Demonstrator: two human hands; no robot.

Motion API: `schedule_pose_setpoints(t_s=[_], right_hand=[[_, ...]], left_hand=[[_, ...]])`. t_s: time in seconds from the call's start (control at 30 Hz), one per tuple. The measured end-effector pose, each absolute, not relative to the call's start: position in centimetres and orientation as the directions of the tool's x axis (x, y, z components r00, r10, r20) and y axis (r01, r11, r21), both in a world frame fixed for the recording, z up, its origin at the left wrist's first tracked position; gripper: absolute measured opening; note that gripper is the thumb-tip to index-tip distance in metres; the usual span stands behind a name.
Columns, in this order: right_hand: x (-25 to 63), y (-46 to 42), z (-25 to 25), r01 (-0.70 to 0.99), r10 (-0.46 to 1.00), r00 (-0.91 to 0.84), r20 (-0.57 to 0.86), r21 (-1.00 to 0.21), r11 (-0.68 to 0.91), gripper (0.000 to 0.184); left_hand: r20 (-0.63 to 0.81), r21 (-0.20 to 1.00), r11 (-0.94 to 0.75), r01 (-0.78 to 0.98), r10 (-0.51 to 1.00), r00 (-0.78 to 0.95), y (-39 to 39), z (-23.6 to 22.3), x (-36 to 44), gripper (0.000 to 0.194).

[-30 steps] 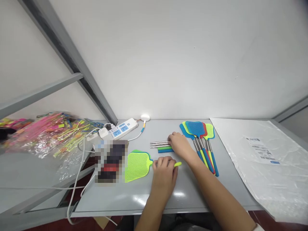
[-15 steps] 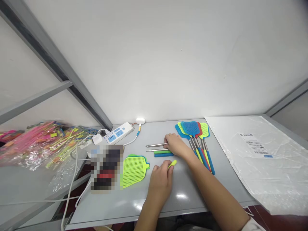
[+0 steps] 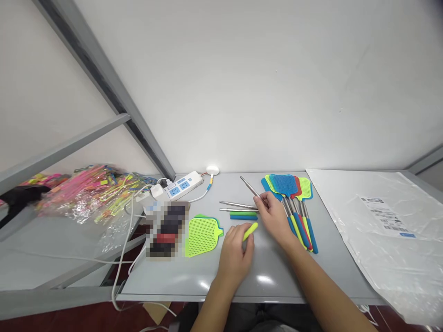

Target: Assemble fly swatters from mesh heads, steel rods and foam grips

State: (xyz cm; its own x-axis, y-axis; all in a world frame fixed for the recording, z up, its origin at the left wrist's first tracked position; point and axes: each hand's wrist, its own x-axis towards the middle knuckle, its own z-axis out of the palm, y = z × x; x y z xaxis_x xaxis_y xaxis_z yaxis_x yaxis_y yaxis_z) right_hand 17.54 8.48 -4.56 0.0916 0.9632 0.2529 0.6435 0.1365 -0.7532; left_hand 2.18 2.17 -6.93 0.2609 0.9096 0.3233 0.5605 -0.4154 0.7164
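Note:
My left hand is closed around a yellow-green handle grip, whose end sticks out past the fingers. In my right hand is a thin metal rod, tilted up and to the left. Below that rod, two more metal rods lie on the table beside a green handle grip and a blue handle grip. Left of my left hand rests a small stack of fly swatter heads, a yellow-green swatter head on top. Several whole fly swatters lie fanned together to the right.
A white plastic package with labels covers the table's right side. A power strip, cables and a blurred-out item sit at left. Bagged colourful items lie farther left beyond a metal frame.
My right hand has lifted a metal rod off the table, and its free end now points up. My left hand still holds the yellow-green grip. The view has shifted slightly.

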Motion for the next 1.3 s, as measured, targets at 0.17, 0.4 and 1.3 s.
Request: schedule_pose_setpoints(t_s=[0.17,0.4,1.3], right_hand=[[17.5,8.3,-5.1,0.652,0.984,0.021,0.175,-0.749,0.119,0.035],[17.2,8.1,-5.5,0.734,0.99,-0.127,0.064,-0.665,0.138,0.023],[17.4,8.2,-4.7,0.741,0.992,-0.088,0.091,-0.659,0.127,0.019]], left_hand=[[0.392,0.66,-0.459,0.595,0.886,0.248,1.8,-6.7,2.3,0.022],[0.504,0.625,-0.401,0.67,0.863,0.046,1.1,-6.7,2.0,0.025],[0.454,0.392,-0.355,0.849,0.877,0.157,1.9,-7.6,2.6,0.027]])
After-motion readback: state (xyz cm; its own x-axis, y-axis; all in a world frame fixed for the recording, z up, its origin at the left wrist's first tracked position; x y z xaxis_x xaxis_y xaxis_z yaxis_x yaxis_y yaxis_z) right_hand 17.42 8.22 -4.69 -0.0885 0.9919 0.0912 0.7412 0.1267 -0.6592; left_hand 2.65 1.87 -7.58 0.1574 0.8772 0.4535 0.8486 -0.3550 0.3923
